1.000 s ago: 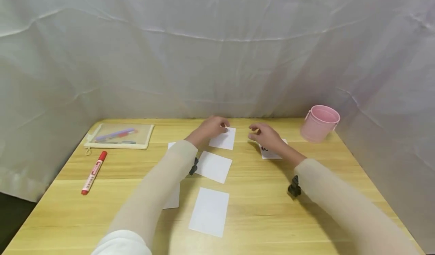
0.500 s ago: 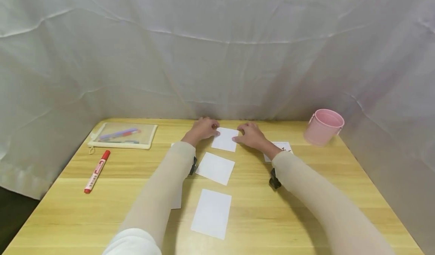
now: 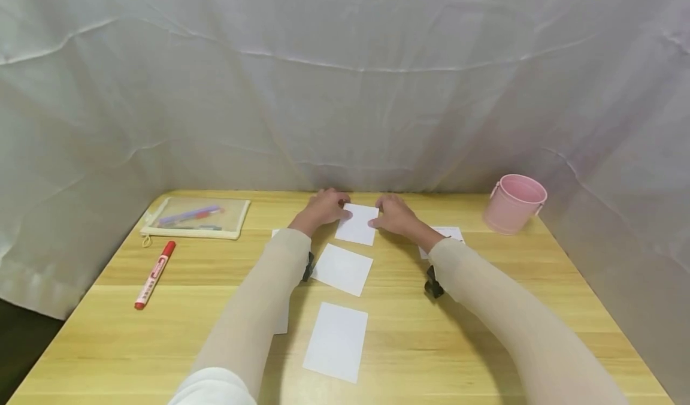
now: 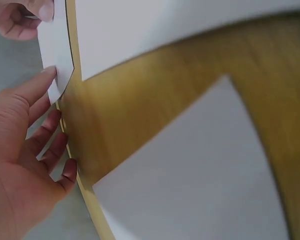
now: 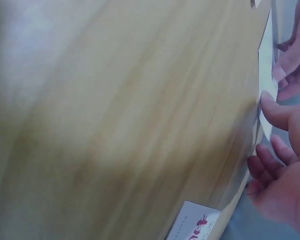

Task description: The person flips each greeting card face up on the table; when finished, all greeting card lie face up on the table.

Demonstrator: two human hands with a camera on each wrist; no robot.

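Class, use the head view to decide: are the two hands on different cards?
No: the left hand and right hand both hold the same white card, one at each side.

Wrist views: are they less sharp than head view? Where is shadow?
Yes. Left wrist view: near card soft-edged, shadow at its right; right wrist view: lettering on printed card too blurred to read, shadow across table; head view: marker crisper, soft shadow beside right sleeve.
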